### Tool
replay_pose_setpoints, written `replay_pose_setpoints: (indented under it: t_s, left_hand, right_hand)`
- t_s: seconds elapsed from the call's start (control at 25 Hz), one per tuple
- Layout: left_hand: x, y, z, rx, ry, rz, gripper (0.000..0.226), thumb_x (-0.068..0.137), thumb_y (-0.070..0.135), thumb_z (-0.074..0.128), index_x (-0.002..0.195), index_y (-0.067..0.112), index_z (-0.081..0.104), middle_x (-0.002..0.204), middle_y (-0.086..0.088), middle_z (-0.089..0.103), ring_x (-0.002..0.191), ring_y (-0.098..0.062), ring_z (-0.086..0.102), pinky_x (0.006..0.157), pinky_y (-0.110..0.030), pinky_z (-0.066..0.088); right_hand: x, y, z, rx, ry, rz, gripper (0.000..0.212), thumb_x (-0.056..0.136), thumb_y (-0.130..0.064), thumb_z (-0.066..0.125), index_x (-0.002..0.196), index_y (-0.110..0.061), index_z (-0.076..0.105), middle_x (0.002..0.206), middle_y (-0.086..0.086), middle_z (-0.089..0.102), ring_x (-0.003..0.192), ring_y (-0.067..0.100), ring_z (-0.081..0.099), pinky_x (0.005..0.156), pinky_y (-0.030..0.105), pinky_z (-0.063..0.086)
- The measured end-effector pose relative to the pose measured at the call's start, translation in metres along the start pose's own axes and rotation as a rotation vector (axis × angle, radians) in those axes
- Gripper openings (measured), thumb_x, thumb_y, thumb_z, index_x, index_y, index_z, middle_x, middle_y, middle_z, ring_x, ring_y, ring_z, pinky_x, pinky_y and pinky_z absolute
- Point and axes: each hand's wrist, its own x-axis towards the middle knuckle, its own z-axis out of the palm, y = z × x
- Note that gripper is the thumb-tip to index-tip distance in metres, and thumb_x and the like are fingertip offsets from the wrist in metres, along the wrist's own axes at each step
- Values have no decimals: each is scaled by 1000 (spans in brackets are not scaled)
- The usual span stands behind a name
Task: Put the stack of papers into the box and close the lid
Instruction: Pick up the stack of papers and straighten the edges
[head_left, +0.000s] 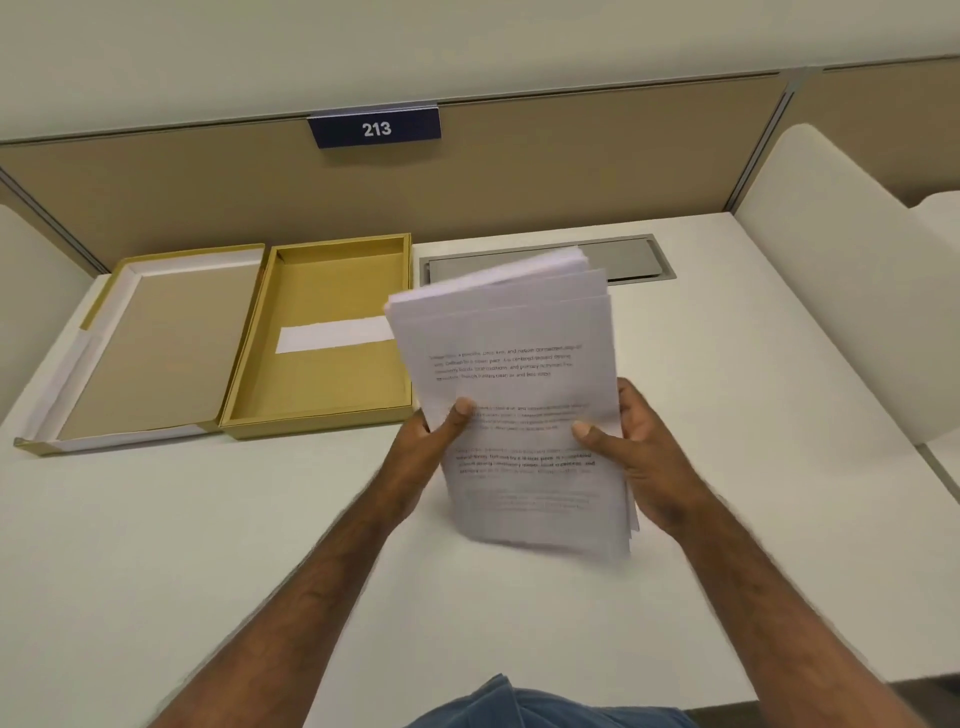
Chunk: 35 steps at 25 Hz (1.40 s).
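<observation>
my left hand (434, 441) and my right hand (631, 447) pinch the stack of papers (511, 395) by its side edges, thumbs pressed on the printed top sheet, lifted off the white desk (208, 545) and tilted up, sheets fanned at the top. beyond it to the left, the box (322, 415) sits open, holding only a white strip (335, 335). its lid (150, 343) lies just beside it, inside up. farther back, the partition (208, 192) carries a sign reading 213 (375, 128).

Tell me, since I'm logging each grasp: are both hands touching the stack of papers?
Touching. The head view shows the left hand and the right hand clamping the stack of papers by its side edges, thumbs pressed on the top sheet.
</observation>
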Motion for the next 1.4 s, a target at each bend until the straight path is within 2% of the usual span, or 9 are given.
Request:
replay_pose_setpoints:
  t_s: [0.08, 0.2, 0.4, 0.64, 0.8, 0.88, 1.0, 1.24, 1.4]
  left_hand:
    - [2, 15, 3, -23, 18, 179, 49, 89, 56, 74, 130, 31, 69, 131, 2, 76, 121, -16, 73, 92, -28, 60]
    - [2, 26, 9, 53, 60, 316, 40, 90, 56, 73, 123, 34, 71, 125, 4, 78, 115, -13, 74, 87, -23, 59]
    - [-8, 14, 15, 106, 23, 296, 39, 92, 50, 71, 129, 42, 60, 125, 13, 75, 117, -8, 72, 89, -24, 61]
    - [-20, 6, 15, 85, 68, 371, 57, 92, 46, 75, 138, 46, 41, 138, 12, 64, 129, -11, 64, 97, -23, 57]
    - [-29, -20, 22, 190, 32, 329, 49, 106, 26, 59, 143, 45, 33, 136, 31, 57, 130, 4, 56, 101, -11, 48]
    - [-28, -28, 18, 261, 24, 330, 50, 107, 20, 56, 146, 43, 32, 134, 33, 53, 130, 6, 54, 102, -10, 45]
    - [-26, -29, 9, 296, 33, 349, 46, 106, 27, 58, 143, 44, 37, 135, 30, 55, 130, 3, 55, 100, -9, 46]
    - [-26, -26, 10, 403, 76, 382, 37, 107, 34, 50, 143, 30, 38, 131, 39, 56, 127, -1, 58, 105, -33, 53]
    - [-26, -16, 12, 406, 134, 423, 44, 104, 52, 49, 141, 28, 42, 128, 34, 61, 121, -2, 64, 92, -30, 62]
  right_hand:
    - [-2, -16, -6, -95, -34, -123, 47, 96, -26, 82, 137, -28, 60, 142, 10, 71, 127, 28, 72, 96, 37, 62]
    - [-4, -16, -8, -194, -9, -228, 51, 104, -9, 66, 146, -34, 52, 145, 3, 67, 133, 20, 65, 103, 33, 57]
    - [-11, 16, -7, -341, 98, -197, 61, 104, -12, 63, 160, -18, 39, 152, 12, 59, 142, 32, 57, 117, 54, 49]
    - [-19, 33, -15, -403, 75, -197, 68, 102, -40, 70, 162, -33, 39, 156, -3, 59, 147, 22, 54, 118, 44, 46]
    - [-26, 53, -17, -511, 50, -115, 63, 106, -28, 64, 163, -30, 37, 151, -29, 57, 144, -2, 50, 123, 32, 42]
    - [-29, 52, -18, -537, 50, -137, 61, 104, -29, 66, 159, -34, 40, 146, -35, 57, 140, -7, 52, 117, 26, 45]
    - [-33, 38, -21, -497, 113, -251, 53, 102, -33, 70, 147, -50, 48, 146, -24, 63, 136, 2, 59, 101, 12, 49]
    - [-30, 24, -21, -553, 143, -269, 44, 108, -20, 66, 134, -53, 54, 132, -21, 73, 119, 10, 73, 94, 18, 58]
    - [-23, 6, -25, -584, 147, -315, 37, 105, -32, 65, 132, -55, 55, 129, -25, 74, 115, 4, 73, 88, 11, 56]
